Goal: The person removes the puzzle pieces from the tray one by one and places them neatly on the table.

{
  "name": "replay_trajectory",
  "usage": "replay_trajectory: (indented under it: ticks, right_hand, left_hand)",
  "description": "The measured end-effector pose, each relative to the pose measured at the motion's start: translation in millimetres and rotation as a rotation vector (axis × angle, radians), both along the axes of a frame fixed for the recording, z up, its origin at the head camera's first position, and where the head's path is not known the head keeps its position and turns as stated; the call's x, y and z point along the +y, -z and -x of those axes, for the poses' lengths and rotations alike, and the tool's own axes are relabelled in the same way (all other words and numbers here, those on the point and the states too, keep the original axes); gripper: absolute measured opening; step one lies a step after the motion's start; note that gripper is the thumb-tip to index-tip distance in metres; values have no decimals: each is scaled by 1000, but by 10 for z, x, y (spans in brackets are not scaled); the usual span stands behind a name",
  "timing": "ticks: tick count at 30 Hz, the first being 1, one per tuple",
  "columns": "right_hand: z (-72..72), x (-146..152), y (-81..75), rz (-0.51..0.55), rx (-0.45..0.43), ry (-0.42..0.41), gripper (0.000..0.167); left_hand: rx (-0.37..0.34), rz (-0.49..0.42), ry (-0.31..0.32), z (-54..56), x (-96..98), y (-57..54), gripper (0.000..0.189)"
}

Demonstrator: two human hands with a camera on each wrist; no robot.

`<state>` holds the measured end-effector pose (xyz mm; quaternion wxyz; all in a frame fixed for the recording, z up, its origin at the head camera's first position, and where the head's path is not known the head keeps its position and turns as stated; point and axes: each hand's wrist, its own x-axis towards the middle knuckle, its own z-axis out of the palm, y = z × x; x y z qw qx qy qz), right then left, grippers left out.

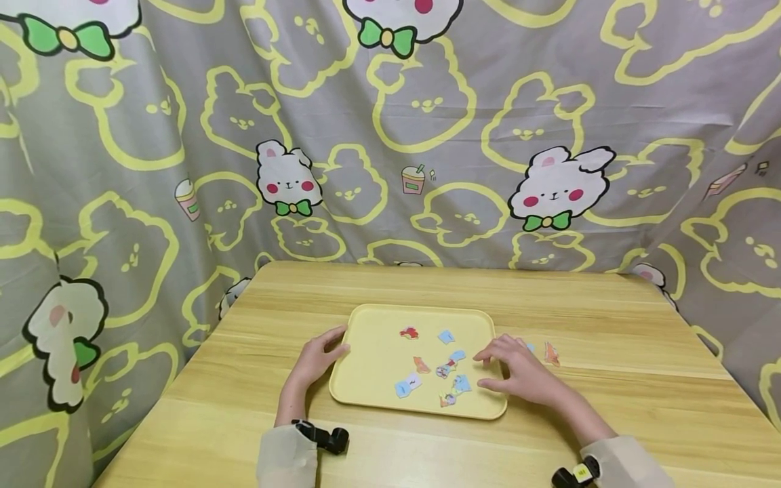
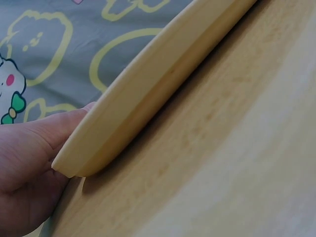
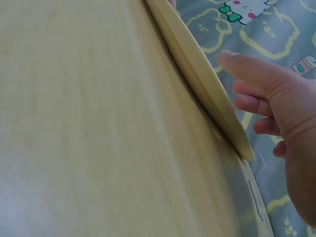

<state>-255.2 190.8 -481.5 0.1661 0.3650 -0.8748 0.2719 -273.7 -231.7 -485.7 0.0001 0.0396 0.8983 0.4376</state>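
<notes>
A shallow pale-yellow tray (image 1: 372, 352) lies on the wooden table. My left hand (image 1: 314, 357) holds its left edge, with the thumb over the rim; the left wrist view shows that hand (image 2: 29, 158) at the tray's corner. Over the tray's right edge hovers my right hand (image 1: 515, 369), fingers spread and loosely bent, nothing between them. Small, irregular printed pieces lie on the tray: a red piece (image 1: 409, 332), a blue piece (image 1: 446, 336), an orange piece (image 1: 421, 364), a pale blue-and-lilac pair (image 1: 407, 385) and two multicoloured clusters nearer the right hand.
Right of the tray, beyond my right hand, an orange piece (image 1: 552, 354) lies on the wooden table (image 1: 427, 444) beside a partly hidden blue piece (image 1: 531, 347). A grey curtain (image 1: 378, 224) with rabbit prints hangs behind the table and at both sides.
</notes>
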Motion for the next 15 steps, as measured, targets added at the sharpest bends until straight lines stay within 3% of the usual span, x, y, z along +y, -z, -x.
replay_trajectory:
  ticks: [9, 15]
  right_hand:
    - [-48, -142, -51, -117, -27, 6, 36]
    - [-56, -206, -58, -136, -39, -21, 33]
  left_hand:
    - [6, 6, 2, -6, 1, -15, 53]
    - [5, 4, 0, -17, 7, -15, 54]
